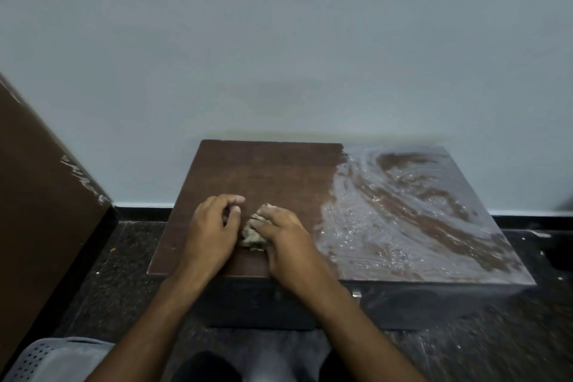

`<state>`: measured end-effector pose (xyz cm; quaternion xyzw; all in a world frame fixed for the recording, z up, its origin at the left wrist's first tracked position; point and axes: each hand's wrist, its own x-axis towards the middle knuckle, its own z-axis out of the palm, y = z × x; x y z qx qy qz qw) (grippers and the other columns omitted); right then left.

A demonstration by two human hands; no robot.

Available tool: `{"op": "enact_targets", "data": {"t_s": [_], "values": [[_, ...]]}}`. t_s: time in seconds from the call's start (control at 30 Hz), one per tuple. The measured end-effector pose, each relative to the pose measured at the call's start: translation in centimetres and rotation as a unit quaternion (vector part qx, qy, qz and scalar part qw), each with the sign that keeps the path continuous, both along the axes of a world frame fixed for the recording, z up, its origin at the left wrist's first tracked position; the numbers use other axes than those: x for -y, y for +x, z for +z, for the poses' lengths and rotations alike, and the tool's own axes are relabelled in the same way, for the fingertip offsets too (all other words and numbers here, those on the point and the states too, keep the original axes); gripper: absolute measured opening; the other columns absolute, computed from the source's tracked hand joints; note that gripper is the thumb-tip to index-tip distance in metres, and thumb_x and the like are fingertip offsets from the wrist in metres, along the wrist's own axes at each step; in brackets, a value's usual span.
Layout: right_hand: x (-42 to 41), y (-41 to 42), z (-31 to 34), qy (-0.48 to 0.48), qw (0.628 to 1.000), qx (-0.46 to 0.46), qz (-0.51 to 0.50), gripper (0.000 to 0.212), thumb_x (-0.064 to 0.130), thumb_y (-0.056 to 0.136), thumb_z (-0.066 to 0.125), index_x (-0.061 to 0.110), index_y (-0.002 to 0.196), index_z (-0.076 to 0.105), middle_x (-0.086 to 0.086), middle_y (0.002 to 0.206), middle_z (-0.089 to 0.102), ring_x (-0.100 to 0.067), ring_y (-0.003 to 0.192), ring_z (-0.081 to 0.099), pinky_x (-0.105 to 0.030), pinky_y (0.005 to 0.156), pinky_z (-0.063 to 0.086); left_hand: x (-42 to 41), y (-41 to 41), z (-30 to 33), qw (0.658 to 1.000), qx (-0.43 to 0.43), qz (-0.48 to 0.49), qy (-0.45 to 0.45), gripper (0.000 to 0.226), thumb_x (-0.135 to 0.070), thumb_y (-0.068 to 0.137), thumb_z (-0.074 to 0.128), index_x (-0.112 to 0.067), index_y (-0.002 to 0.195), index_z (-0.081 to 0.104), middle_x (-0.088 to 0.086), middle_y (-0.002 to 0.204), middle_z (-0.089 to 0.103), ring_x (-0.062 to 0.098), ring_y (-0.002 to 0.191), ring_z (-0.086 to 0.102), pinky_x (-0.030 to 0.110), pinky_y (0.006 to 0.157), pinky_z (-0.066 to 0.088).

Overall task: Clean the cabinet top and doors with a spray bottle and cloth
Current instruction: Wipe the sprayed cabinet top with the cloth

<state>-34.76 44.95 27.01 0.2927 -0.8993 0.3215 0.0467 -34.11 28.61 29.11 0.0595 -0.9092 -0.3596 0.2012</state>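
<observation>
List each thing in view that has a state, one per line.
cabinet top: left half dry, right half wet and streaked
cloth: crumpled, lying on the dry half
left hand: fingers curled, beside the cloth
right hand: resting on the cloth
basket: on the floor, contents hidden

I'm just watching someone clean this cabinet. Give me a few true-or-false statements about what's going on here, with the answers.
1. The wet, streaky patch covers the right part of the cabinet top. True.
2. A spray bottle stands on the cabinet top. False: none is in view.
3. The right hand rests on a crumpled cloth. True.
4. The left hand is off the cabinet, down on the floor. False: it is over the dry left part, beside the cloth.
5. A perforated grey basket sits at the lower left. True.
</observation>
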Motion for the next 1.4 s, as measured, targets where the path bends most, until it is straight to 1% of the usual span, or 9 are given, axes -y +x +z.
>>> {"op": "enact_targets", "data": {"t_s": [0.13,0.33,0.53,0.73,0.9,1.0,1.07,1.3,1.4], "values": [[-5.3,3.0,0.6,0.024,1.0,-0.005,0.02,0.046,0.005,0.086,0.059,0.018,0.13,0.064,0.002,0.142,0.053,-0.017,0.136,0.043,-0.025,0.116,0.033,-3.2,0.7,-0.5,0.996,0.009,-0.08,-0.027,0.018,-0.007,0.087,0.064,-0.019,0.099,0.073,-0.006,0.097,0.066,0.014,0.09,0.058,0.028,0.085,0.046],[-7.0,-1.4,0.5,0.026,0.995,-0.026,-0.092,0.04,0.007,0.092,0.057,0.021,0.129,0.064,0.002,0.137,0.055,-0.019,0.127,0.046,-0.036,0.108,0.042,-5.8,1.7,0.3,0.993,0.027,-0.109,-0.045,0.018,-0.013,0.091,0.061,-0.021,0.104,0.071,-0.01,0.102,0.062,0.007,0.099,0.051,0.0,0.084,0.03],[-9.3,4.9,1.1,0.018,1.0,-0.013,-0.005,0.044,0.013,0.092,0.044,0.017,0.131,0.063,0.0,0.142,0.053,-0.015,0.135,0.042,-0.012,0.115,0.02,-7.5,1.9,0.7,0.992,0.027,-0.12,-0.042,0.02,-0.014,0.092,0.06,-0.022,0.107,0.07,-0.011,0.104,0.062,0.006,0.102,0.051,0.018,0.09,0.04],[-11.9,-0.1,0.7,0.028,0.988,-0.009,-0.15,0.042,0.008,0.095,0.056,0.021,0.135,0.06,-0.003,0.144,0.051,-0.02,0.134,0.045,-0.028,0.113,0.035,-9.3,2.3,0.6,0.989,0.034,-0.136,-0.057,0.021,-0.019,0.093,0.058,-0.024,0.11,0.068,-0.013,0.106,0.06,0.005,0.106,0.05,0.023,0.094,0.041],[-11.3,5.7,0.7,0.024,0.998,-0.037,-0.048,0.042,0.002,0.089,0.059,0.018,0.127,0.065,-0.001,0.136,0.056,-0.016,0.129,0.046,-0.021,0.113,0.032,-10.6,2.0,0.3,0.988,0.034,-0.144,-0.052,0.022,-0.017,0.092,0.058,-0.024,0.111,0.066,-0.012,0.104,0.059,0.007,0.103,0.051,0.024,0.093,0.043],[-14.4,4.3,0.3,0.039,0.992,-0.028,-0.114,0.045,0.004,0.091,0.061,0.021,0.133,0.062,0.001,0.143,0.052,-0.015,0.133,0.043,-0.03,0.114,0.038,-11.0,2.0,0.4,0.984,0.036,-0.158,-0.075,0.018,-0.022,0.093,0.058,-0.029,0.107,0.066,-0.019,0.101,0.057,0.0,0.099,0.049,0.024,0.09,0.044],[-15.4,3.2,0.5,0.043,0.985,-0.016,-0.168,0.043,0.004,0.093,0.061,0.018,0.133,0.062,-0.001,0.143,0.052,-0.018,0.132,0.043,-0.027,0.114,0.035,-11.2,1.9,0.5,0.982,0.03,-0.161,-0.096,0.017,-0.024,0.092,0.058,-0.032,0.106,0.065,-0.021,0.101,0.057,-0.002,0.099,0.049,0.024,0.089,0.043],[-13.6,5.3,1.0,0.048,0.993,-0.028,-0.101,0.042,0.003,0.093,0.059,0.017,0.133,0.063,0.0,0.143,0.052,-0.015,0.137,0.041,-0.02,0.115,0.027,-12.7,0.9,0.6,0.977,0.01,-0.182,-0.113,0.02,-0.022,0.09,0.061,-0.026,0.109,0.066,-0.016,0.102,0.057,0.004,0.099,0.05,0.028,0.09,0.046],[-17.6,5.1,0.4,0.023,0.982,-0.003,-0.185,0.046,-0.001,0.089,0.063,0.017,0.131,0.065,0.0,0.142,0.054,-0.017,0.134,0.043,-0.03,0.117,0.034,-12.5,0.7,0.5,0.976,0.004,-0.18,-0.123,0.02,-0.025,0.092,0.059,-0.028,0.111,0.065,-0.017,0.105,0.057,0.002,0.101,0.048,0.022,0.09,0.042]]}}
